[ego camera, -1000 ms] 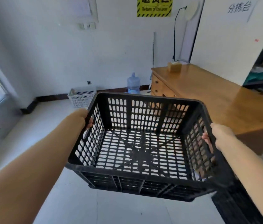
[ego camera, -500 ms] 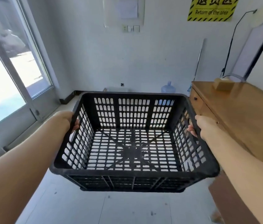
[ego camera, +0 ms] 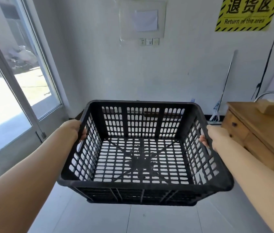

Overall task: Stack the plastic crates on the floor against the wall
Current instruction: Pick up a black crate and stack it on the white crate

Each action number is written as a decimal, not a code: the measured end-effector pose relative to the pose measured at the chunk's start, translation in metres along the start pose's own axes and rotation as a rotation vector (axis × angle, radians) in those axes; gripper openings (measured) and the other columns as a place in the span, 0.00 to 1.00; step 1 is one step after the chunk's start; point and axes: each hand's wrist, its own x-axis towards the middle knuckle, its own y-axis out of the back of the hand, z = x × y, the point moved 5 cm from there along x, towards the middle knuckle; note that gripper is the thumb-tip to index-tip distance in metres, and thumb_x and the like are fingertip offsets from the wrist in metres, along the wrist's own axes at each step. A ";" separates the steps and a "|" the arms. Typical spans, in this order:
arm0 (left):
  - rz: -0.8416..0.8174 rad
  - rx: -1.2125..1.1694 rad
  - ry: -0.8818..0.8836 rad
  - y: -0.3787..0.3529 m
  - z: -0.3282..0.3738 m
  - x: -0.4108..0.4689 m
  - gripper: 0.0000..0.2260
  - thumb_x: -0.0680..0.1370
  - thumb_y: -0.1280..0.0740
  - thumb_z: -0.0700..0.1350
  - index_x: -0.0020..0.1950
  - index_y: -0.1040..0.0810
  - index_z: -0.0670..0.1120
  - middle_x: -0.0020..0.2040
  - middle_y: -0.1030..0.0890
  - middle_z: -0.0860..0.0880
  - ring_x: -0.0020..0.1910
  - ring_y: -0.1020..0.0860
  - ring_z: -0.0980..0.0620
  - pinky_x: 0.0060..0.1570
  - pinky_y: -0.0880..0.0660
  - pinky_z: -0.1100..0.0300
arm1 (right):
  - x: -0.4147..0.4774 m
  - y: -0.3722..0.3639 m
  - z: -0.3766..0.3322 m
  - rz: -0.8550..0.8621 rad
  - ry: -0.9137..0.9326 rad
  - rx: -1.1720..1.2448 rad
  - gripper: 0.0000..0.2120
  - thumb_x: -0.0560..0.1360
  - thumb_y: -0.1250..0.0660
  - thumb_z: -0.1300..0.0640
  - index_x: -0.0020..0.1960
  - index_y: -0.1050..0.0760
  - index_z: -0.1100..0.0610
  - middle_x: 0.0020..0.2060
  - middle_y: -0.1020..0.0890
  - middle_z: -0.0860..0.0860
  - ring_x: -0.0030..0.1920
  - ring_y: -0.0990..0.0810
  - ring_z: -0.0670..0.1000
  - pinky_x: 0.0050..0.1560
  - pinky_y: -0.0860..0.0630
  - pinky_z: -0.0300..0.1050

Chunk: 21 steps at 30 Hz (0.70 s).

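White wall (ego camera: 175, 68) fills the far side, well beyond both grips; pale tiled floor (ego camera: 163, 219) lies below them. Glass door (ego camera: 15, 98) stands out to the left of the left grip, bright outside. Wooden desk (ego camera: 257, 132) w/ drawers sits just right of the right grip, a small box (ego camera: 271, 107) on top.

Black plastic crate (ego camera: 143, 153) hangs in the air btwn the two grips, approx. level, open side up, empty; floor shows thru its slotted base. It's well above the floor and short of the wall.

Left hand (ego camera: 75, 130) is clenched on the crate's left rim, fingers (ego camera: 83, 133) curled in over the side wall. Right hand (ego camera: 212, 136) is clamped on the right rim the same way, fingertips (ego camera: 202, 140) showing inside. Both forearms reach fwd, bare.

Above and right of the right grip: yellow sign (ego camera: 245, 13) reading "Return of the area". A thin pole (ego camera: 226, 81) leans on the wall near the desk. Three switch plates (ego camera: 148, 41) sit high above the crate, under a wall panel (ego camera: 143, 19).
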 end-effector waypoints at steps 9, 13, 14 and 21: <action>0.046 -0.022 0.028 -0.038 0.071 0.143 0.14 0.82 0.47 0.44 0.38 0.32 0.42 0.32 0.31 0.47 0.25 0.32 0.54 0.23 0.32 0.65 | 0.120 -0.122 -0.052 -0.022 -0.011 0.006 0.15 0.80 0.42 0.53 0.58 0.27 0.63 0.25 0.22 0.57 0.16 0.26 0.48 0.17 0.30 0.33; 0.070 -0.038 0.025 -0.059 0.108 0.197 0.15 0.82 0.48 0.43 0.37 0.33 0.41 0.27 0.30 0.47 0.14 0.31 0.54 0.16 0.34 0.71 | 0.183 -0.177 -0.086 -0.027 -0.007 -0.018 0.15 0.80 0.42 0.52 0.58 0.27 0.62 0.29 0.23 0.56 0.12 0.28 0.46 0.17 0.31 0.33; 0.076 -0.055 0.029 -0.062 0.118 0.213 0.15 0.82 0.48 0.43 0.38 0.33 0.41 0.26 0.29 0.46 0.16 0.31 0.53 0.16 0.34 0.71 | 0.197 -0.191 -0.097 -0.030 -0.012 -0.017 0.14 0.80 0.42 0.53 0.55 0.26 0.63 0.29 0.23 0.56 0.12 0.28 0.46 0.16 0.32 0.33; 0.066 -0.102 0.118 -0.069 0.175 0.314 0.15 0.83 0.48 0.45 0.39 0.32 0.41 0.32 0.31 0.48 0.25 0.32 0.54 0.20 0.31 0.67 | 0.265 -0.298 -0.158 -0.035 -0.010 -0.060 0.15 0.79 0.44 0.55 0.37 0.32 0.62 0.28 0.24 0.55 0.20 0.26 0.50 0.17 0.33 0.32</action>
